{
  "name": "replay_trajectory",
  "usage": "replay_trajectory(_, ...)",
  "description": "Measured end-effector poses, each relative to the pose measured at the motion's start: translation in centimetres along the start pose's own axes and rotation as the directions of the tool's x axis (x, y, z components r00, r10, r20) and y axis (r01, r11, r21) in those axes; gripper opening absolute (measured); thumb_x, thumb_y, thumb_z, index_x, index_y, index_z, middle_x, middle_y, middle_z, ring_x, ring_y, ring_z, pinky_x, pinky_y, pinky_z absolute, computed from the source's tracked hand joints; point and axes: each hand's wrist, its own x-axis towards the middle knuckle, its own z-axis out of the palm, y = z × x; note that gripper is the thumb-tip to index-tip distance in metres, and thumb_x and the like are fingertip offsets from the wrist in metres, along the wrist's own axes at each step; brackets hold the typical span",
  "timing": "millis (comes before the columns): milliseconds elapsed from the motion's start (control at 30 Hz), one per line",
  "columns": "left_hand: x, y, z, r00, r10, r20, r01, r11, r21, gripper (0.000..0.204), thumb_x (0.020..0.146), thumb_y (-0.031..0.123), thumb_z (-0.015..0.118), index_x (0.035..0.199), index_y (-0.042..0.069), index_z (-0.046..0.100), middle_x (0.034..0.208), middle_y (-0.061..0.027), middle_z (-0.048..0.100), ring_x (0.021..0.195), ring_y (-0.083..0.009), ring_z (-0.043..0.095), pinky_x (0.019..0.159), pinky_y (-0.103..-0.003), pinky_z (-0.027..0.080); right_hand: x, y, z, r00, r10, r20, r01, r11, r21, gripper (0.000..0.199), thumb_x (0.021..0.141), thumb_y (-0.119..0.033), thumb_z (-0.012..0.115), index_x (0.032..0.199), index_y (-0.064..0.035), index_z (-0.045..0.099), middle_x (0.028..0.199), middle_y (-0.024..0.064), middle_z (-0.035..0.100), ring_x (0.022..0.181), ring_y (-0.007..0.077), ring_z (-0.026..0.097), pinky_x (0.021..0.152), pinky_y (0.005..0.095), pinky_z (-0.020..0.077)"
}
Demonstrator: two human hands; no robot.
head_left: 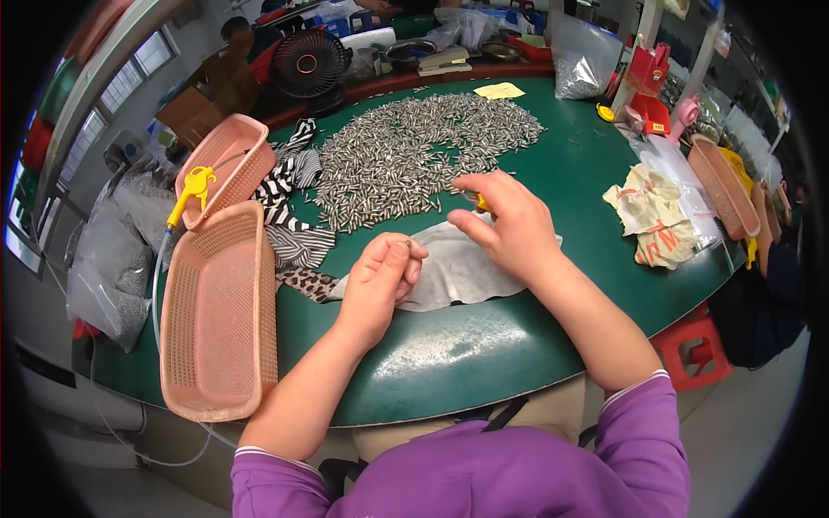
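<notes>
In the head view, metal pins (406, 155) lie heaped beyond both hands — left hand (377, 278) pinched narrow, contents unclear, right hand (516, 226) with thumb and forefinger parted near a yellow thing (484, 204), hold uncertain — seemingly piece-by-piece handling, calling next for a fine fingertip pinch.

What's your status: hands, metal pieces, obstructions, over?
Left hand pinched shut, contents unclear. Right hand near metal pieces, yellow item showing, grip unclear. Pieces heaped loose on green table; nothing visibly blocking right hand.

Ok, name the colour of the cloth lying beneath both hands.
The cloth is pale grey; the head view shows it best.
</notes>
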Motion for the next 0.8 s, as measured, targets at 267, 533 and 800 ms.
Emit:
replay_trajectory(267, 0.0, -0.3, 0.8, 0.981, -0.145, -0.129, 0.132, 0.986, -0.104, 0.013, 0.098, 0.021, 0.05, 0.099, 0.009, 0.049, 0.076, 0.001, 0.049, 0.052, -0.0028, 0.032, 0.044, -0.018, 0.024, -0.4, 2.0, 0.7, 0.99, 0.127, 0.052, -0.119, 0.984, -0.134, 0.009, 0.078, -0.008, 0.065, 0.086, -0.0127, 0.064, 0.087, 0.0033, 0.062, 0.078, 0.0254, 0.063, 0.066, 0.0368, 0.0505)
replay_trajectory(533, 0.3, -1.0, 0.0, 0.971, -0.232, -0.062, 0.189, 0.897, -0.399, 0.036, 0.101, 0.037, 0.036, 0.105, 0.004, 0.049, 0.09, -0.0038, 0.053, 0.053, -0.0061, 0.033, 0.045, -0.02, 0.025, 0.1, 2.5, 2.6, 0.956, 0.045, 0.29, 0.001, 0.988, -0.157, 0.02, 0.073, -0.007, 0.064, 0.092, -0.0145, 0.068, 0.09, 0.005, 0.063, 0.082, 0.0262, 0.064, 0.071, 0.0375, 0.0517)
replay_trajectory(800, 0.3, -1.0, -0.5, 0.985, -0.16, -0.06, 0.11, 0.863, -0.493, 0.053, 0.101, 0.048, 0.026, 0.111, 0.001, 0.049, 0.088, -0.0058, 0.054, 0.052, -0.0078, 0.034, 0.043, -0.02, 0.026, 3.1, 3.5, 3.9, 0.857, -0.133, 0.498, 0.29, 0.924, -0.251, 0.01, 0.074, -0.01, 0.063, 0.083, -0.0109, 0.066, 0.083, 0.0078, 0.062, 0.079, 0.0287, 0.063, 0.069, 0.0399, 0.0507)
